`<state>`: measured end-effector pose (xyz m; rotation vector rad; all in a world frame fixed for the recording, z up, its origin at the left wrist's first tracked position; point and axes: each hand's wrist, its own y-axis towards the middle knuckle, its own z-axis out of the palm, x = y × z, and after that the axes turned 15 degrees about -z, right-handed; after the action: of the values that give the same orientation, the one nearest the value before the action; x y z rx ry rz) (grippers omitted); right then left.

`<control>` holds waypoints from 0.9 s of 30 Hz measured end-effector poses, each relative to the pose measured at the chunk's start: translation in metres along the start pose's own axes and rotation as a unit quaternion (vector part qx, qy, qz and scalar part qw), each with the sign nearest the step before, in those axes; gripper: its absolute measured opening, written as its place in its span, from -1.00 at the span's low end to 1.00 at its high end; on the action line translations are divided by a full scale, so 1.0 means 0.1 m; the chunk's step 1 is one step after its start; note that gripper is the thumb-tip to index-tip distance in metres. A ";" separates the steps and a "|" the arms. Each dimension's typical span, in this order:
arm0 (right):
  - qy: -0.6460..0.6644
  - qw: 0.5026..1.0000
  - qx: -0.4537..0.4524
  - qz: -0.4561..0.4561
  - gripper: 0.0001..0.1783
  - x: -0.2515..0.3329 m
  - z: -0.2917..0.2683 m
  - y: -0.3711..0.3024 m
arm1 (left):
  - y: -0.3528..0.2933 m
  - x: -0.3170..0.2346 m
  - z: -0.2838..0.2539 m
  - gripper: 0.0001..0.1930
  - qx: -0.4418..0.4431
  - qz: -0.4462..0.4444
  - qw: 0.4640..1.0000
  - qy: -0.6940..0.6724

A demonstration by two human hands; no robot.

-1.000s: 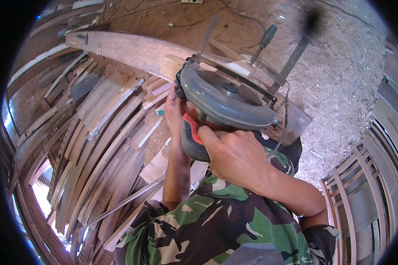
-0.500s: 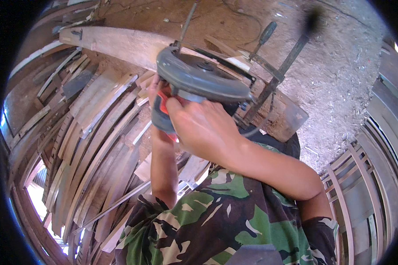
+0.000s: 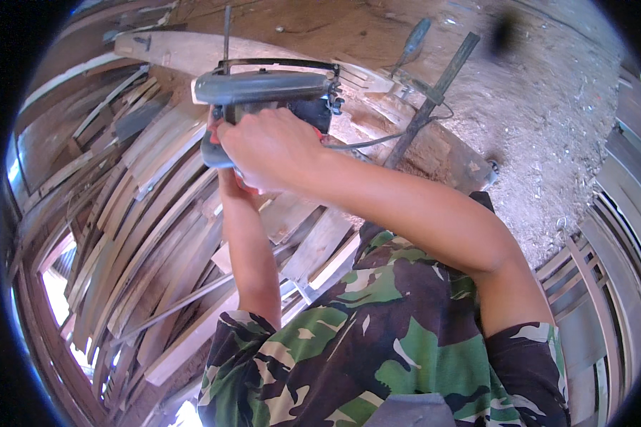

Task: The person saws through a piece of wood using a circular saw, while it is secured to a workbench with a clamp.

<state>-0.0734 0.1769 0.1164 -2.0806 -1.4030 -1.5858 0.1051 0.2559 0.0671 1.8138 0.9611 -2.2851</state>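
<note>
A dark grey circular saw (image 3: 263, 87) with red grip parts is held out in front of me, above a long pale wooden plank (image 3: 181, 53). On top of its grip, my right hand (image 3: 272, 142) is closed, fingers curled round the handle. My left hand (image 3: 226, 175) reaches up from below on the saw's left side and grips it too; most of its fingers are hidden behind the tool. From the saw a grey cable (image 3: 367, 145) runs off to the right. The blade's contact with the plank cannot be made out.
A metal bar clamp (image 3: 434, 96) with a blue-grey handle stands right of the saw, beside a sawdust-covered board (image 3: 470, 167). Stacked curved wooden strips (image 3: 142, 235) fill the left side. Slatted wooden frames (image 3: 591, 299) stand at the right. Shavings cover the ground (image 3: 548, 135).
Both hands have carried the saw to the left and turned it, so its guard now lies nearly level across the view. My right arm is stretched further out.
</note>
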 end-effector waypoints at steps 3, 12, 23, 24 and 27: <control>0.025 0.998 0.030 -0.047 -0.62 0.32 -0.18 -0.46 | -0.58 0.10 0.14 -0.34 -0.057 0.011 0.998 -0.014; 0.065 0.968 0.240 -0.047 -0.66 0.97 -1.52 -2.37 | -2.46 0.63 1.78 -0.32 -0.152 0.033 0.987 -0.029; -0.076 0.979 0.190 0.023 -0.49 1.04 -2.91 -3.72 | -2.51 1.84 3.04 -0.35 -0.127 0.015 0.989 -0.068; -0.087 0.977 0.191 0.028 -0.47 1.07 -3.00 -3.77 | -2.57 1.83 3.16 -0.34 -0.139 -0.012 0.988 -0.059; -0.119 0.976 0.178 0.030 -0.38 1.08 -3.25 -3.85 | -2.50 1.89 3.48 -0.32 -0.080 -0.004 0.993 -0.084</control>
<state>-0.5783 0.2443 0.1954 -2.1147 -1.5462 -0.9953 -0.3548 0.3403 0.0403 1.5319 1.0894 -2.2497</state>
